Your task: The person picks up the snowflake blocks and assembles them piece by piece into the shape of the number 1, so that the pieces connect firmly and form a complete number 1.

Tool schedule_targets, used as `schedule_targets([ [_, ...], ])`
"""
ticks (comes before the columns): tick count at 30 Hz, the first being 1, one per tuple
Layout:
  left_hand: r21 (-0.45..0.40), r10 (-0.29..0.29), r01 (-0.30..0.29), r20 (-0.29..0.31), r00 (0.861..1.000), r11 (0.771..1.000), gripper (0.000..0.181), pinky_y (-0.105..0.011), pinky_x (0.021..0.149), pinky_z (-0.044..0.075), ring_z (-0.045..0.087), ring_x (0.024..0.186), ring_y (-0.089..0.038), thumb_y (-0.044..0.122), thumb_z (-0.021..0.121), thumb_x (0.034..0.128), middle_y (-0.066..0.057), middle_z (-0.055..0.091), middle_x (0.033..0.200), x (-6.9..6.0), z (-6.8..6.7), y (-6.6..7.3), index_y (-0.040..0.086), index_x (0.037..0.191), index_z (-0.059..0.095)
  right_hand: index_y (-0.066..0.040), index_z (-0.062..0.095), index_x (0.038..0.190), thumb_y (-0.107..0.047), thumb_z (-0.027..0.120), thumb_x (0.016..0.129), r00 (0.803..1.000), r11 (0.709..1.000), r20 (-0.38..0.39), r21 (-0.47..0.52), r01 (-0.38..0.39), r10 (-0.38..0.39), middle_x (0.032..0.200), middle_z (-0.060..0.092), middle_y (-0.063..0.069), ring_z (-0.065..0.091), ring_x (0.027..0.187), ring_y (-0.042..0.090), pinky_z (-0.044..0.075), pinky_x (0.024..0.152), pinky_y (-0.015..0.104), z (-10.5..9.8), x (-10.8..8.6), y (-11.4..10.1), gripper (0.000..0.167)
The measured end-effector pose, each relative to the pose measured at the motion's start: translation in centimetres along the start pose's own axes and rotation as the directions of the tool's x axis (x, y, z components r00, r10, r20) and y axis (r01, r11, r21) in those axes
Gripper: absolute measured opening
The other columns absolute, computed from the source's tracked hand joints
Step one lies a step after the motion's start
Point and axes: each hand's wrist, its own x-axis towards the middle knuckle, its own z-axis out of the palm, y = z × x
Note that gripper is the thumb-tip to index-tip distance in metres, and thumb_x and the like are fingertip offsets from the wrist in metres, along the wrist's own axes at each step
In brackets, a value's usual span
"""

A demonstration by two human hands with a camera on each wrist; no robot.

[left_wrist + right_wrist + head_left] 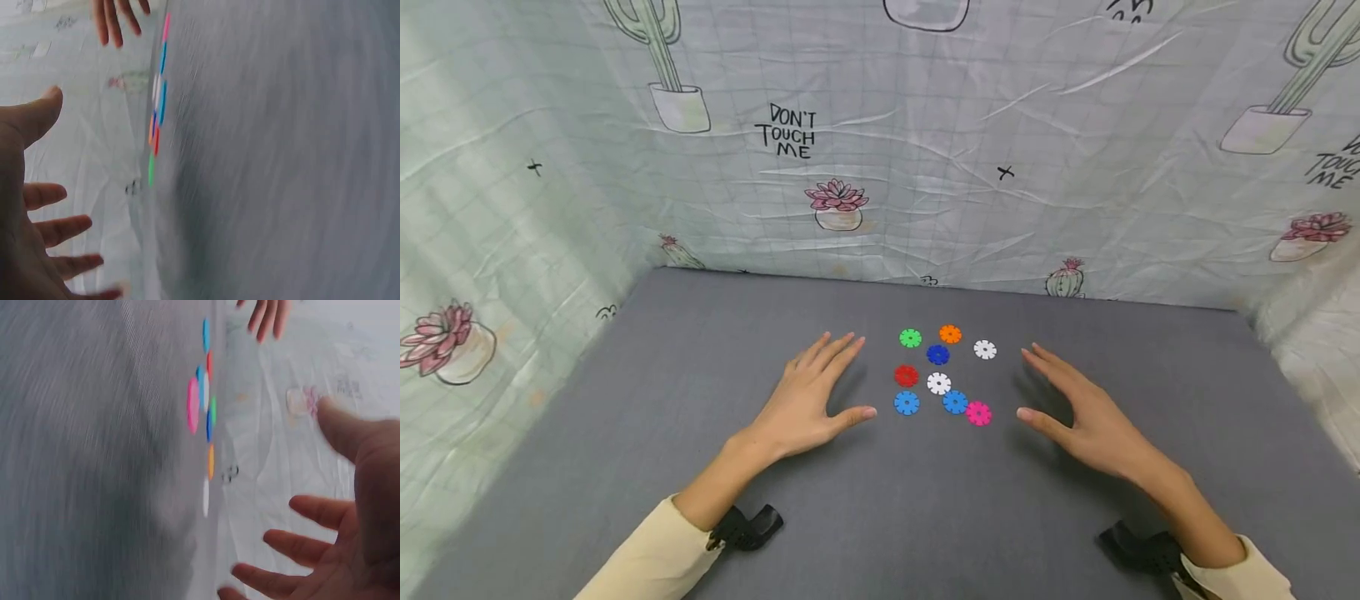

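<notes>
the left hand (797,408) and the right hand (1093,417) hover on either side of the loose cluster of notched discs, thumbs well apart from spread fingers, both holding nothing. between them, flat on the grey bench (865,517), lie the green disc (910,337), orange disc (951,339), dark blue disc (931,355), far white disc (985,355), red disc (906,382), near white disc (932,384), left light blue disc (907,410), right light blue disc (954,408) and pink disc (980,419); the last two meet at their edges, perhaps overlapping. they look like thin plastic: probably light, fairly stiff, a bit slick, unlikely to break. lying this flat they offer little edge, so i'd tip one up by its rim, then pinch opposite sides between thumb and forefinger, the notches giving some grip.
</notes>
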Motion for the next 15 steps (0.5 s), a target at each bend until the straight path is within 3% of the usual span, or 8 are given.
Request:
schedule_targets([
  [3, -0.09, 0.013, -0.015, -0.023, 1.0, 0.996, 0.073, -0.054, 0.102, 0.032, 0.034, 0.134, -0.027, 0.049, 0.066, 0.0865, -0.006, 0.043, 0.143, 0.4, 1.1, 1.2, 0.011, 0.144, 0.042, -0.015, 0.042, 0.145, -0.029, 0.069, 0.089, 0.999, 0.999, -0.029, 0.046, -0.013, 0.014, 0.141, 0.045, 0.01, 0.048, 0.12, 0.031, 0.043, 0.09, 0.053, 0.8, 0.2, -0.5, 0.063],
  [6, -0.167, 0.005, -0.011, -0.038, 0.999, 0.986, 0.061, -0.045, 0.099, 0.038, 0.044, 0.123, -0.022, 0.04, 0.068, 0.0881, -0.005, 0.051, 0.133, 0.8, 2.0, 2.2, 0.008, 0.137, 0.05, -0.011, 0.051, 0.137, -0.028, 0.069, 0.09, 0.998, 0.995, -0.04, 0.09, -0.034, 0.038, 0.127, 0.056, 0.007, 0.056, 0.1, 0.02, 0.05, 0.077, 0.038, 1.6, 0.6, -0.8, 0.054],
  [10, -0.253, 0.0, -0.004, -0.015, 1.0, 0.967, 0.05, -0.039, 0.092, 0.043, 0.051, 0.11, -0.02, 0.031, 0.07, 0.0889, -0.005, 0.058, 0.123, 1.2, 2.9, 3.0, 0.007, 0.131, 0.056, -0.01, 0.059, 0.128, -0.027, 0.072, 0.087, 0.998, 0.987, -0.03, 0.149, -0.056, 0.061, 0.106, 0.061, 0.003, 0.055, 0.082, 0.012, 0.047, 0.064, 0.027, 2.9, 0.8, -0.8, 0.046],
  [15, -0.313, 0.004, -0.006, -0.005, 1.0, 0.95, 0.043, -0.034, 0.081, 0.044, 0.052, 0.095, -0.02, 0.025, 0.072, 0.0876, -0.004, 0.061, 0.11, 1.3, 3.9, 3.7, 0.006, 0.125, 0.061, -0.009, 0.063, 0.122, -0.024, 0.075, 0.085, 0.999, 0.981, -0.022, 0.191, -0.03, 0.035, 0.085, 0.054, 0.0, 0.05, 0.068, 0.011, 0.044, 0.055, 0.024, 4.7, 0.7, -1.0, 0.042],
])
